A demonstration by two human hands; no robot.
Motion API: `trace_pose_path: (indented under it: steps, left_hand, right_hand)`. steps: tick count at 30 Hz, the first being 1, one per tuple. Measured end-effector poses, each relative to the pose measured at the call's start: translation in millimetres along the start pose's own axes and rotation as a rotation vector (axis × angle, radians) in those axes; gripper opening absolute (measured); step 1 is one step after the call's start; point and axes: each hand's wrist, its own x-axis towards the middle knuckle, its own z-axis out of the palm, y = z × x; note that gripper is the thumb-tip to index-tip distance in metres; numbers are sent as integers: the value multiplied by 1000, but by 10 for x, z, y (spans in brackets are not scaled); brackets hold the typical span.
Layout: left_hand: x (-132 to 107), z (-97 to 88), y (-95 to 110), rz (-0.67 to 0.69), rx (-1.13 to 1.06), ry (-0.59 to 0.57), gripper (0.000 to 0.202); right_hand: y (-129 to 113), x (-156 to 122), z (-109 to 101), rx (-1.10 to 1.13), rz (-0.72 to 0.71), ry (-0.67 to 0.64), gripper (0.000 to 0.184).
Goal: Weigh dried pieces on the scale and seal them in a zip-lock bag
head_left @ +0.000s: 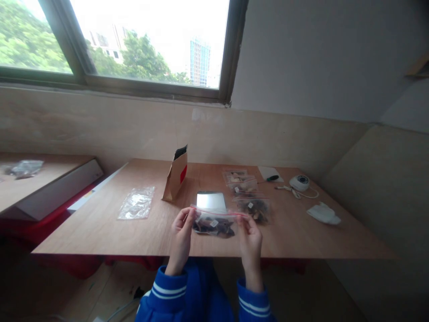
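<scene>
My left hand (182, 232) and my right hand (250, 237) hold a clear zip bag (214, 223) with a red seal strip between them, just above the table's near edge. Each hand pinches one top corner of the bag. Dark pieces fill the lower part of the bag. Just beyond it a small silver scale (211, 201) lies flat on the wooden table (100, 223). To the right of the scale lie several more filled zip bags (250, 197) in a row running away from me.
A brown paper pouch (176, 176) stands open behind the scale. An empty clear bag (136, 203) lies to the left. At the far right sit a white round device with a cable (299, 182), a white card with a pen (271, 174) and crumpled tissue (323, 213).
</scene>
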Motion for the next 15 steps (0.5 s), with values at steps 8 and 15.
trace_pose_path:
  steps: [8, 15]
  left_hand:
    - [-52, -58, 21, -19, 58, 22, 28]
    - [-43, -41, 47, -32, -28, 82, 30]
  right_hand:
    - [55, -8, -137, -60, -2, 0, 37]
    - [17, -45, -220, -81, -12, -167, 28]
